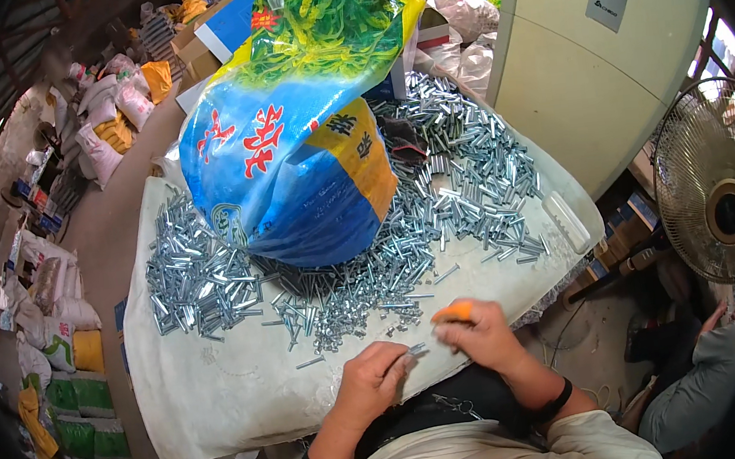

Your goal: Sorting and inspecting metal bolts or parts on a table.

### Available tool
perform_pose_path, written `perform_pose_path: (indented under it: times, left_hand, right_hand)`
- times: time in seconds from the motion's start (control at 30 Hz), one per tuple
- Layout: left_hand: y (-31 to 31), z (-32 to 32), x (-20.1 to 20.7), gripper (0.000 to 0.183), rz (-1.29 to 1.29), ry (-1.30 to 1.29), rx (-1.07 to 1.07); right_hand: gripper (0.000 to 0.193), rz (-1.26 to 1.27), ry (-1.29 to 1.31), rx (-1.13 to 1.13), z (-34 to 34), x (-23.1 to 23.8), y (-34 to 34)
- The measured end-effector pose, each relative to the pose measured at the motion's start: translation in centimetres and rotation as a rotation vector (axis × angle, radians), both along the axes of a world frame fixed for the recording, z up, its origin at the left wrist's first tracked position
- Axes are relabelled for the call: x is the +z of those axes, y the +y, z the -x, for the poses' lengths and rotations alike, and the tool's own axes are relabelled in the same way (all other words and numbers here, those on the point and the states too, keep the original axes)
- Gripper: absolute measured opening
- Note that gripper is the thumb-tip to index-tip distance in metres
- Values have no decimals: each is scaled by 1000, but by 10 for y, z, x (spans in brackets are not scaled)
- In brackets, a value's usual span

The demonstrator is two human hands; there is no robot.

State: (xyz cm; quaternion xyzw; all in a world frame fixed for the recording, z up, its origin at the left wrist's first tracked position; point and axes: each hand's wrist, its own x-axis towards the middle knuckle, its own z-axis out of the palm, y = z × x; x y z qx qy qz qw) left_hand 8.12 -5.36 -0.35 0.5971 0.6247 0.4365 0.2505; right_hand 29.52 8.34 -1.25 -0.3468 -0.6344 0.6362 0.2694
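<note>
My left hand (374, 377) is closed near the front edge of the table, thumb and forefinger pinching a small silvery bolt (417, 349). Just to its right, my right hand (478, 334) is curled, and its fingertips are slightly blurred. Something bright orange (453, 312) shows at its fingers; whether it is held or worn on a finger I cannot tell. Beyond both hands lies a spread of loose metal bolts (199, 268) with small nuts (337, 325) along its near side. A single bolt (310, 362) rests apart, left of my left hand.
A big blue, green and yellow plastic sack (291, 175) stands among the bolts on the pale-covered table (198, 396). At right are a tall cream cabinet (585, 58), a fan (723, 195) and another person's sleeve (701, 383). Filled sacks (99, 153) line the left.
</note>
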Motion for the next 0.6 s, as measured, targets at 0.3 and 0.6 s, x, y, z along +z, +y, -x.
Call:
perform_pose_path:
  times: [0.3, 0.6]
  left_hand:
    - [0, -4, -3, 16, 114, -260, 123]
    - [3, -8, 4, 17, 32, -171, 128]
  right_hand:
    - [7, -865, -418, -45, -2, -12, 23]
    - [12, -977, -491, 95, 3, -14, 25]
